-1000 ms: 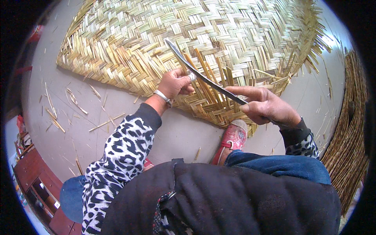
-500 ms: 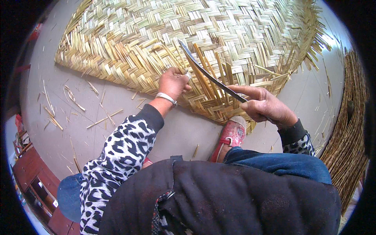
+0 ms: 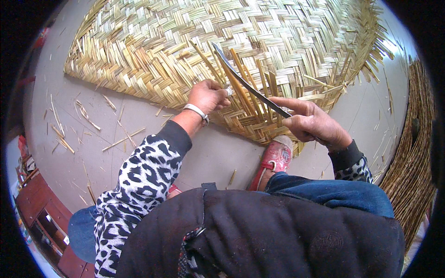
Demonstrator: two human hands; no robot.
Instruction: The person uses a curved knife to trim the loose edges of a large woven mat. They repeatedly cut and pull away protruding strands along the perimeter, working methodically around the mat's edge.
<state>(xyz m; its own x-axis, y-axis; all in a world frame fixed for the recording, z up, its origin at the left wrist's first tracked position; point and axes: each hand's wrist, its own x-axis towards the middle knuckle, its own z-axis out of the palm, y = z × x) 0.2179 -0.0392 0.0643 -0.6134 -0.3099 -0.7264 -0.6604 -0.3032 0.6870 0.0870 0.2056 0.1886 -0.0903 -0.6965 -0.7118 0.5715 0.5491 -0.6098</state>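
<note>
A large woven reed mat (image 3: 278, 32), pale green in the middle and yellower along its border, lies on the floor before me. Several loose strip ends (image 3: 238, 95) stick up from its near edge. My left hand (image 3: 208, 98) is closed at that edge, its fingers pinching a reed strip (image 3: 204, 59); something white shows at the fingertips. A thin, slightly curved knife (image 3: 252, 91) is gripped in my right hand (image 3: 316, 121), index finger stretched along it. Its dark blade slants up and left across the upright strips, with the tip over the mat.
My red shoe (image 3: 279, 155) rests against the mat's near corner. Cut reed scraps (image 3: 124, 139) litter the grey floor at left. A long bundle of brown stalks (image 3: 412, 153) lies at far right, and reddish-brown wooden furniture (image 3: 39, 199) stands at lower left.
My left hand has shifted slightly right along the mat's edge. The knife tip has risen a little, and the strips beside the left hand lean somewhat differently.
</note>
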